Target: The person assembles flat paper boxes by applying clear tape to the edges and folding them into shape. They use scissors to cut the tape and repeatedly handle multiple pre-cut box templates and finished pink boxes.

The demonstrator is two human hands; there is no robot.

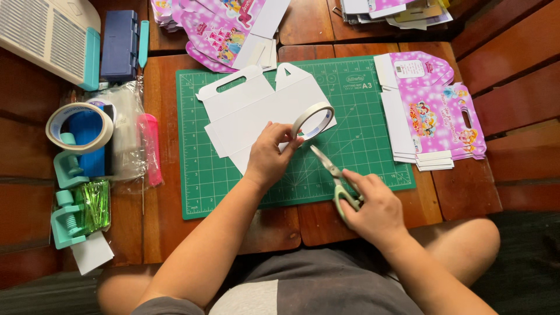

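My left hand (269,154) holds a white roll of tape (312,120) upright over a flat white cardboard box blank (256,111) that lies on the green cutting mat (373,140). My right hand (376,207) grips pale green-handled scissors (333,175) near the mat's front edge. Their blades are slightly parted and point up-left toward the tape roll, a little apart from it.
A stack of pink printed box blanks (434,119) lies right of the mat, with more (224,29) behind it. At the left sit a large tape roll (80,126) on a teal dispenser, a pink tool (150,149), a blue case (119,44) and green strips (96,204).
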